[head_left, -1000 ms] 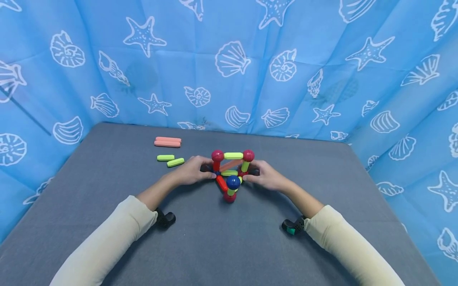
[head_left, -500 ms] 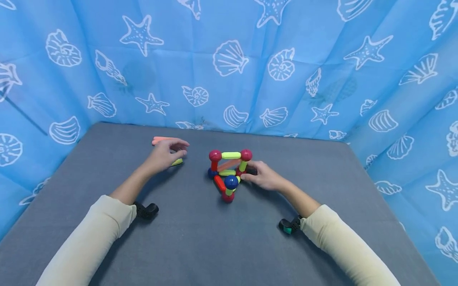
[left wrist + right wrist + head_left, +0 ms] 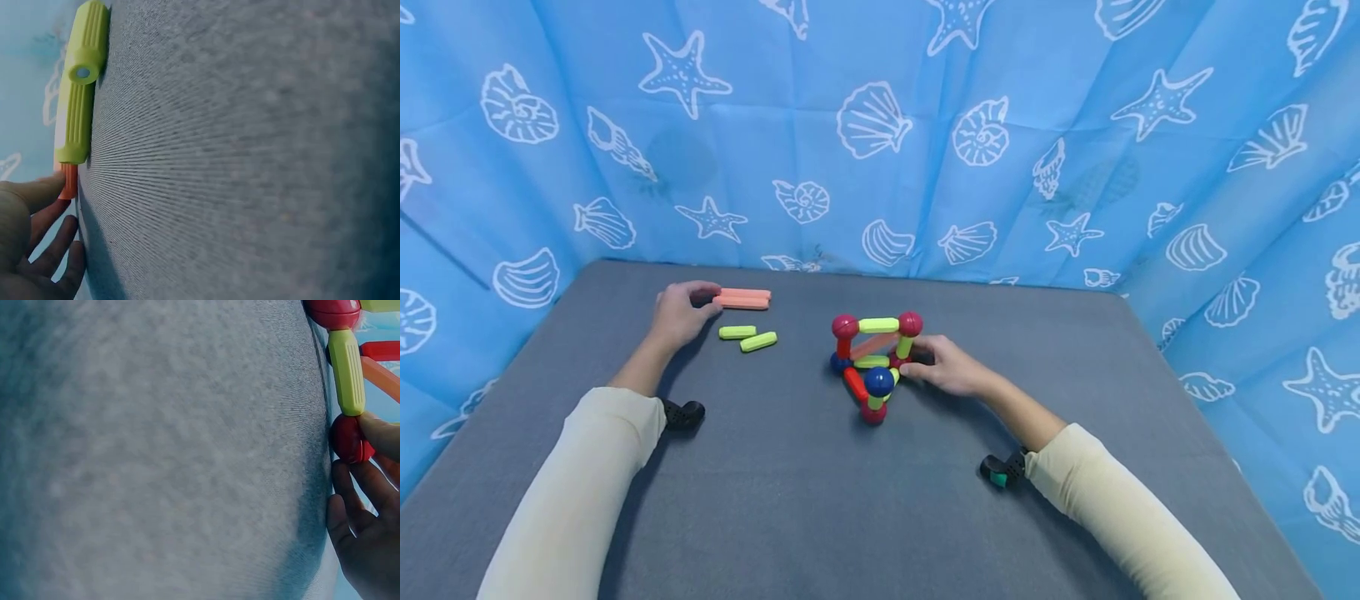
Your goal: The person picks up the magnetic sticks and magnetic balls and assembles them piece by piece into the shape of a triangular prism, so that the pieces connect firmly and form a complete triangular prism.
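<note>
On the left, my left hand has thumb and index finger at the near end of a pair of salmon magnetic rods lying side by side. In the left wrist view the thumb touches a salmon rod's end, and the other fingers spread below. With its thumb and fingertips, my right hand holds a red ball at the base of a magnetic ball-and-rod frame. Two red balls joined by a yellow-green rod form its raised back edge. A blue ball tops a short upright at the front.
Two loose yellow-green rods lie in front of the salmon pair. A grey cloth covers the table. Behind it and at the sides hangs a blue curtain with shell and starfish prints. Each wrist wears a black camera.
My left hand has let go of the frame's lower left blue ball and moved left to the salmon rods. The right hand has stayed at the red ball.
</note>
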Motion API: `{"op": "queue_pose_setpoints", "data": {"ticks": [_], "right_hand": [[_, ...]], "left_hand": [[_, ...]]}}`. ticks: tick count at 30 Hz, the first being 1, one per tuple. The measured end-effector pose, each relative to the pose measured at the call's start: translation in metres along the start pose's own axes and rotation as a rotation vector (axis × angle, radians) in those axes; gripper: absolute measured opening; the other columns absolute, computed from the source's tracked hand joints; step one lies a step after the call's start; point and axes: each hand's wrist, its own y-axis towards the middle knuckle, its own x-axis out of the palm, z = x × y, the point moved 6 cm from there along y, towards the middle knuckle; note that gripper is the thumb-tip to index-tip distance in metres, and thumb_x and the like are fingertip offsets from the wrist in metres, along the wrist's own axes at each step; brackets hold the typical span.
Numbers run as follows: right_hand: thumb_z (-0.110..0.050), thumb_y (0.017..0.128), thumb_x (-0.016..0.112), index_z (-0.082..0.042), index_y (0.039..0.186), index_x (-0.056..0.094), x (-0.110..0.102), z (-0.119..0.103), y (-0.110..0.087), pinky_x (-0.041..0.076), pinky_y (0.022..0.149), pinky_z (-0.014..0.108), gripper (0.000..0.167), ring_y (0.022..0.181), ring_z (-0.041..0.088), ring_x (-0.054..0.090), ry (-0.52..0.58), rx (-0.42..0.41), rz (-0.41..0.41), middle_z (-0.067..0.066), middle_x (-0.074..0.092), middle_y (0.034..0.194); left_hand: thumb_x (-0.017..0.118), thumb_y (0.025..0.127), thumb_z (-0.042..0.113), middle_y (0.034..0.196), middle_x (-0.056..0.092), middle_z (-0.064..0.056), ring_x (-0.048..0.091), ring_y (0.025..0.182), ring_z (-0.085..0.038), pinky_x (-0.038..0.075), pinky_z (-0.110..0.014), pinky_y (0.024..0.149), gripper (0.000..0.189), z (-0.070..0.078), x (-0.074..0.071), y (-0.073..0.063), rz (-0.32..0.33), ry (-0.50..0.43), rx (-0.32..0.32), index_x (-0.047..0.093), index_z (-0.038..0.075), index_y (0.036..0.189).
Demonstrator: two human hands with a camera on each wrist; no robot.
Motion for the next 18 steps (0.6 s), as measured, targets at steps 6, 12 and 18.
{"op": "queue_pose_setpoints", "data": {"ticks": [6, 12, 18], "right_hand": [[-0.010, 0.097, 0.064, 0.001, 0.134, 0.057, 0.001, 0.001, 0.001, 0.042, 0.106, 0.048, 0.039, 0.121, 0.027, 0.057, -0.001, 0.006, -0.006, 0.014, 0.064, 0.128], [-0.009, 0.097, 0.064, 0.001, 0.134, 0.056, 0.002, 0.002, 0.001, 0.042, 0.106, 0.048, 0.039, 0.122, 0.027, 0.057, -0.001, 0.023, -0.002, 0.014, 0.063, 0.129], [-0.010, 0.097, 0.065, -0.001, 0.135, 0.056, 0.001, 0.004, 0.001, 0.043, 0.105, 0.048, 0.041, 0.117, 0.027, 0.058, 0.002, 0.027, 0.001, 0.013, 0.063, 0.128]], "left_hand": [[0.064, 0.096, 0.005, 0.120, 0.063, -0.026, 0.054, 0.115, -0.042, 0.034, -0.061, 0.101, 0.031, -0.002, 0.003, 0.003, -0.025, 0.042, -0.015, 0.062, -0.003, 0.125], [0.065, 0.096, 0.006, 0.113, 0.064, -0.024, 0.057, 0.105, -0.038, 0.040, -0.057, 0.094, 0.026, 0.000, 0.003, 0.000, -0.025, 0.022, -0.001, 0.065, -0.003, 0.120], [0.065, 0.098, 0.023, 0.120, 0.063, -0.021, 0.057, 0.108, -0.033, 0.048, -0.041, 0.087, 0.036, 0.016, -0.005, -0.008, -0.051, -0.136, 0.028, 0.064, -0.002, 0.125]]}}
